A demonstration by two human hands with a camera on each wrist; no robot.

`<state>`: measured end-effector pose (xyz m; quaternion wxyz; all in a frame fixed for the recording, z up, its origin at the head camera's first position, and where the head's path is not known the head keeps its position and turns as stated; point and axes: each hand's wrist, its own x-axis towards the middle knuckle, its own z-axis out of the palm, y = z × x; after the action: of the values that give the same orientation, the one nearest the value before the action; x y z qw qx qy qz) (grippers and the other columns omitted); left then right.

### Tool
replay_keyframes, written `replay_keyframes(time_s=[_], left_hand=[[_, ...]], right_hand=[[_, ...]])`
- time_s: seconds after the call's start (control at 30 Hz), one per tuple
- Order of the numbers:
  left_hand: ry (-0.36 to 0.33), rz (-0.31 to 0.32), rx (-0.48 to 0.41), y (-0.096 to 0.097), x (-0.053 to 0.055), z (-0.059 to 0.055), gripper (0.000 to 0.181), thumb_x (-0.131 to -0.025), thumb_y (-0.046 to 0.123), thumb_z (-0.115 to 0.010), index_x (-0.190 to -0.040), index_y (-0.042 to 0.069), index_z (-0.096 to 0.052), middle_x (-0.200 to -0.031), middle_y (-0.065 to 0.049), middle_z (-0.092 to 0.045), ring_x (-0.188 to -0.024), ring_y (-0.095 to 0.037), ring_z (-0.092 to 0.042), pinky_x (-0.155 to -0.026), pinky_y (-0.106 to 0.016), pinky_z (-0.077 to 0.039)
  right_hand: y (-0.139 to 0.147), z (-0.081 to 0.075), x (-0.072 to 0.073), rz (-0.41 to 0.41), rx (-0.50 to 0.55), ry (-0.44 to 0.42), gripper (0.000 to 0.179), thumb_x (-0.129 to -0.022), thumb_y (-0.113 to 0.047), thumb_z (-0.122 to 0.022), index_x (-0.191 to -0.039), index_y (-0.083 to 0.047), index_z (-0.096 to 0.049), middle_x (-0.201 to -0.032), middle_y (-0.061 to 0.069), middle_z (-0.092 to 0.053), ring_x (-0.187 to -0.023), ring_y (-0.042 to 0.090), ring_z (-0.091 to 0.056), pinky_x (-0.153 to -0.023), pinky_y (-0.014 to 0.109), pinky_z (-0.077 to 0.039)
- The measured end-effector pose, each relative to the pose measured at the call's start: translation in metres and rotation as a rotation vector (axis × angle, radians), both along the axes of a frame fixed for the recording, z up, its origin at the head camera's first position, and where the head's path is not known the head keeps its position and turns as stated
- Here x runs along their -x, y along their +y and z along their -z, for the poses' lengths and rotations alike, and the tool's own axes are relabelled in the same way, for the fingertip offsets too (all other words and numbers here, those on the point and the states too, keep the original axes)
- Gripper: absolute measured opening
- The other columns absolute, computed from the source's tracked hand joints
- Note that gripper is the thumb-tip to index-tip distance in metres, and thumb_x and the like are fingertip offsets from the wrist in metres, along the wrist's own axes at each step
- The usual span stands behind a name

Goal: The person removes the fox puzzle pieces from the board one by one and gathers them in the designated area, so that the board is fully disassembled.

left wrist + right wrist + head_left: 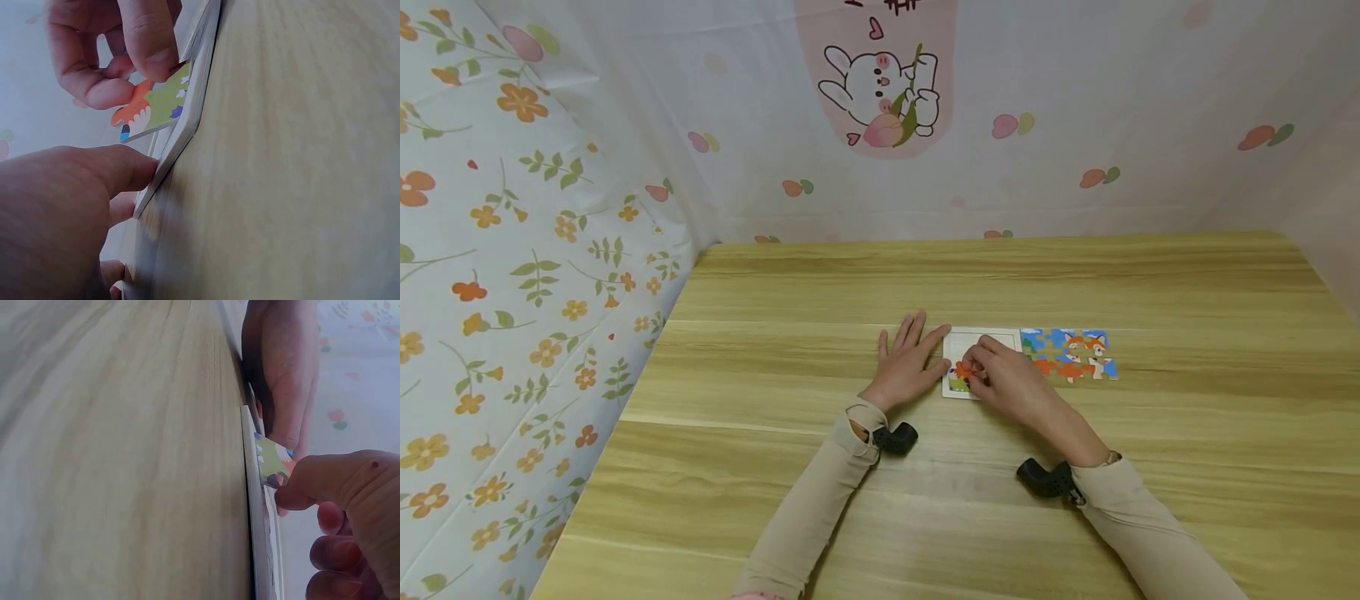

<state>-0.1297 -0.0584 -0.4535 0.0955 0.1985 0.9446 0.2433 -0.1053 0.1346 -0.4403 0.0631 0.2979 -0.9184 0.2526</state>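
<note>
A white puzzle tray [992, 332] lies on the table between both hands. My left hand [906, 368] rests flat at its left side, fingers spread, with thumb and index fingertips touching the rim. Over the tray, my right hand [1017, 385] pinches a puzzle piece [165, 103] between thumb and fingers at the lower left corner. Green with white flowers and some orange shows on that piece, which appears slightly tilted in the left wrist view. Its far part is hidden by the fingers. Assembled or loose puzzle pieces [1071, 367] with a fox picture lie just right of the tray.
The wooden table [760, 350] extends to all sides of the tray. Behind it hangs a pale cloth [1037, 183] with a rabbit print, and a flowered cloth [550, 275] hangs at the left. A black wrist camera [1047, 479] sits on each forearm.
</note>
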Motion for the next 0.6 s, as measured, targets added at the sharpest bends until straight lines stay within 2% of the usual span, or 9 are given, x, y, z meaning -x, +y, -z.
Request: replay_keyframes(time_s=[0.17,0.33,0.47,0.6], left_hand=[[-0.004,-0.001,0.007,0.001,0.001,0.000,0.054,-0.097,0.040,-0.043,-0.148,0.027,-0.029,-0.155,-0.007,-0.005,-0.141,-0.020,0.004,-0.106,-0.055,0.004],[-0.010,0.009,0.029,0.001,0.001,0.000,0.054,-0.097,0.041,-0.042,-0.148,0.028,-0.028,-0.155,-0.007,-0.004,-0.141,-0.021,0.004,-0.106,-0.056,0.004],[-0.026,0.029,0.036,0.000,0.001,-0.002,0.055,-0.097,0.041,-0.041,-0.148,0.028,-0.026,-0.155,-0.008,-0.002,-0.141,-0.023,0.005,-0.106,-0.057,0.004],[-0.041,0.039,0.016,-0.002,0.001,-0.003,0.055,-0.098,0.040,-0.041,-0.149,0.027,-0.025,-0.155,-0.008,-0.001,-0.141,-0.022,0.006,-0.106,-0.056,0.006]], right_hand=[[0.002,-0.003,0.002,0.010,0.042,0.008,0.011,-0.077,-0.003,-0.068,-0.084,-0.006,-0.061,-0.081,0.000,-0.051,-0.067,0.012,-0.051,-0.059,0.029,-0.045],[0.005,-0.015,0.006,0.005,0.102,-0.010,0.011,-0.078,-0.001,-0.068,-0.084,-0.007,-0.060,-0.079,0.001,-0.050,-0.068,0.014,-0.047,-0.056,0.028,-0.040],[0.010,-0.030,0.009,0.012,0.078,-0.021,0.010,-0.080,-0.003,-0.068,-0.086,-0.007,-0.061,-0.080,0.000,-0.050,-0.068,0.013,-0.044,-0.055,0.028,-0.037],[0.023,-0.038,0.012,0.016,0.048,-0.009,0.010,-0.079,-0.001,-0.067,-0.085,-0.007,-0.061,-0.079,0.000,-0.049,-0.067,0.014,-0.043,-0.054,0.029,-0.036]])
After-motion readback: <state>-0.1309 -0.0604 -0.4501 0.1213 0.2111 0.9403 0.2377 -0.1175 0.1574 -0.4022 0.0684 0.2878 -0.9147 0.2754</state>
